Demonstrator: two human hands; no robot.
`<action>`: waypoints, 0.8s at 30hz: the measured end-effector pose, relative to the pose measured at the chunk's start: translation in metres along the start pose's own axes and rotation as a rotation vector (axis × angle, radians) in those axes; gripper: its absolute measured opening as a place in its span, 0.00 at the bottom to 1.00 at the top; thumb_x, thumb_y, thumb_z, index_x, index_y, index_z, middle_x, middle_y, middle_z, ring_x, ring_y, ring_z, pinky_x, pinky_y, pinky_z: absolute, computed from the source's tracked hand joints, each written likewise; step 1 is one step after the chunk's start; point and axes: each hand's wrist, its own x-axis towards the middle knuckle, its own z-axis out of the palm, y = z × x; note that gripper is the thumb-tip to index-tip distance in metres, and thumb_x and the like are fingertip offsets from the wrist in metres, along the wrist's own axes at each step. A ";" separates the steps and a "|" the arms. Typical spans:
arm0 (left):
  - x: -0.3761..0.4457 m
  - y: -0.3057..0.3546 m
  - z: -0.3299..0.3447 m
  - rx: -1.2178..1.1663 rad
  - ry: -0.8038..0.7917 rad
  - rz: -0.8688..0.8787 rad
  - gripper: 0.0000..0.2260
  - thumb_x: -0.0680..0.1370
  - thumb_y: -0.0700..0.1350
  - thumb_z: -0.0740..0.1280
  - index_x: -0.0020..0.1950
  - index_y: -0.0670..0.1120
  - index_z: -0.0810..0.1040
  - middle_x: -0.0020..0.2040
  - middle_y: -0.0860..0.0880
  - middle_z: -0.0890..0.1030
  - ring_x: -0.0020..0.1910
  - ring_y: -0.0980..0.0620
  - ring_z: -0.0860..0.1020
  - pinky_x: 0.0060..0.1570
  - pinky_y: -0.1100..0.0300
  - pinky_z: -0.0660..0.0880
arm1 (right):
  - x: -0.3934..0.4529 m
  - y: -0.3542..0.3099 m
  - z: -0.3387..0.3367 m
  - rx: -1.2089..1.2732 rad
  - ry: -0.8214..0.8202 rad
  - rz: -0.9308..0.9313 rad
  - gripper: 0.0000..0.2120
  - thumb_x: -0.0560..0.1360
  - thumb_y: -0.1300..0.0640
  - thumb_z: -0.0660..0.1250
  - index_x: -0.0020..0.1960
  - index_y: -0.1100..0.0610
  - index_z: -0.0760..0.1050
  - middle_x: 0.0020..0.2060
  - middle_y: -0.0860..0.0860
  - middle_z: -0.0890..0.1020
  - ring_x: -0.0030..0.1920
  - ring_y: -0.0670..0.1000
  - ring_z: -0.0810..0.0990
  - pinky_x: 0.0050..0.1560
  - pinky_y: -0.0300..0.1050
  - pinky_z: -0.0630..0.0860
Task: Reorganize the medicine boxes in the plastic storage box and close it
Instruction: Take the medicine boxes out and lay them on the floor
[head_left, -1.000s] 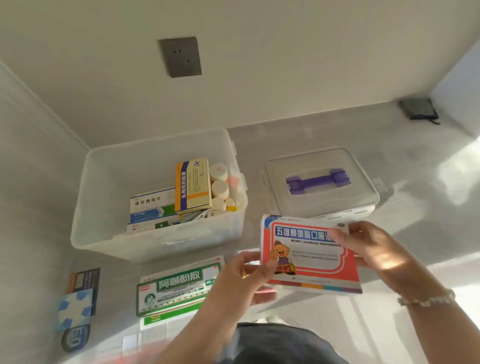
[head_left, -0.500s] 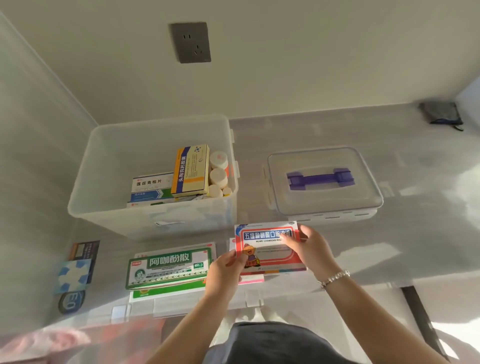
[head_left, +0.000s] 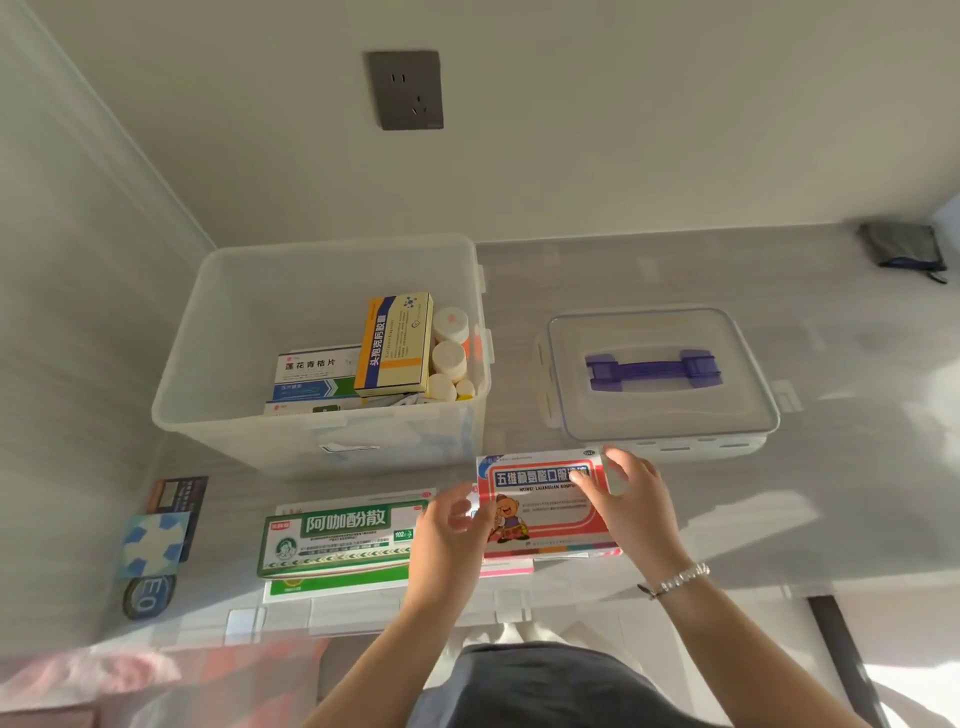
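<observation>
A red medicine box (head_left: 550, 514) with a cartoon bear lies flat on a pink box (head_left: 506, 567) at the table's front. My right hand (head_left: 636, 501) grips its upper right corner, thumb on the face. My left hand (head_left: 449, 532) hovers at its left edge with fingers loose. Behind them to the left stands the open clear plastic storage box (head_left: 208, 322). Inside it are a yellow box (head_left: 395, 343), a white and blue box (head_left: 317, 371) and white bottles (head_left: 449, 358). Its lid (head_left: 649, 415) with a purple handle lies to the right.
A large green medicine box (head_left: 337, 540) lies on another box left of my hands. Small dark and blue packs (head_left: 156, 540) lie at the far left. A dark pouch (head_left: 901, 244) sits in the back right corner. A wall socket (head_left: 405, 88) is above.
The red box came down from in front of me onto the pink box on the table. My left hand has let go of its lower left corner.
</observation>
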 end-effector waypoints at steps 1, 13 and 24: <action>-0.002 0.006 -0.004 -0.012 0.008 0.034 0.15 0.76 0.51 0.65 0.62 0.48 0.73 0.53 0.55 0.77 0.50 0.57 0.77 0.47 0.65 0.74 | -0.003 -0.004 -0.002 -0.007 0.035 -0.036 0.26 0.71 0.46 0.69 0.65 0.57 0.70 0.60 0.53 0.76 0.62 0.54 0.70 0.60 0.46 0.68; 0.010 0.081 -0.110 -0.073 -0.022 0.380 0.04 0.77 0.49 0.63 0.49 0.58 0.76 0.43 0.59 0.82 0.43 0.65 0.80 0.42 0.67 0.77 | -0.022 -0.130 -0.019 0.404 -0.065 -0.449 0.09 0.71 0.53 0.69 0.51 0.49 0.79 0.45 0.43 0.83 0.46 0.41 0.80 0.46 0.30 0.75; 0.128 0.087 -0.205 0.314 -0.174 0.217 0.11 0.78 0.51 0.61 0.58 0.52 0.77 0.53 0.56 0.80 0.51 0.58 0.78 0.56 0.57 0.74 | 0.042 -0.229 0.055 -0.069 -0.343 -0.486 0.15 0.73 0.49 0.67 0.59 0.48 0.76 0.54 0.45 0.78 0.50 0.42 0.76 0.54 0.38 0.74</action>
